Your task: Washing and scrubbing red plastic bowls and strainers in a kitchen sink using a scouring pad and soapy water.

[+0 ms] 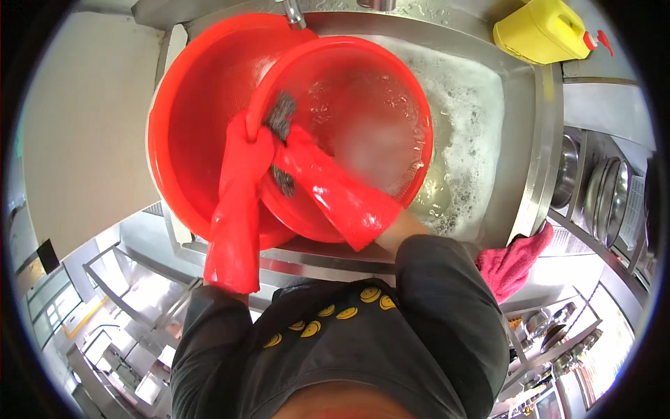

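Both of my hands wear long red rubber gloves. My left hand (248,157) grips the left rim of the smaller red plastic basin (387,52), which is tilted over a larger red basin (188,131). Inside that rim, my right hand (303,157) is closed on a wet, dark grey scourer or cloth (282,112). Part of the grey piece sticks out above the right fingers and part below them; the middle is hidden. The smaller basin has a finely dotted wall and wet, shiny patches inside. Its centre is blurred.
Cloudy, foamy water (466,131) fills the steel sink (515,152) to the right. A metal faucet (296,15) overhangs the larger basin. A yellow jug (544,34) lies at the back right corner. A pink cloth (515,262) hangs over the front right edge. Metal pans (607,199) sit on a rack.
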The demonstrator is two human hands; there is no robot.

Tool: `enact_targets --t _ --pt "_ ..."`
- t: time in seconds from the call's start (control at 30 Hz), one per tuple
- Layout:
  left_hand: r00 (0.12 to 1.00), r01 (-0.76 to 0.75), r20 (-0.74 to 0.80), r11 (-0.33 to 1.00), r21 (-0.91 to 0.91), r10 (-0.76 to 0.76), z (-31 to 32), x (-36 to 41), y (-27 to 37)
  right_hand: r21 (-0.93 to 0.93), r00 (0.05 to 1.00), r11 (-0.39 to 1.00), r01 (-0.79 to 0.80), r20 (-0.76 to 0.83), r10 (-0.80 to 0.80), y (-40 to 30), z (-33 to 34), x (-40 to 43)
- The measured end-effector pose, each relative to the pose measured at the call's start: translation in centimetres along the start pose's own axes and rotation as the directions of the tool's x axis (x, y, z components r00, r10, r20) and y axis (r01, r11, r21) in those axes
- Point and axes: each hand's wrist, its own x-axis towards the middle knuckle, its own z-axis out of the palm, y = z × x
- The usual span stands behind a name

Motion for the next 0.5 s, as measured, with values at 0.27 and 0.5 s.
enact_targets --t 0.27,0.5 --pt "0.964 -0.258 0.010 0.944 -0.203 0.266 4.2 -7.5 -10.3 -0.558 0.746 0.792 -0.246 -0.631 -0.213 6.5 -9.6 14.2" --pt "0.980 -0.128 0.140 0.987 -0.097 0.141 0.6 -6.1 -6.7 -0.688 0.815 0.437 -0.579 -0.508 0.280 7.4 -13.4 7.9"
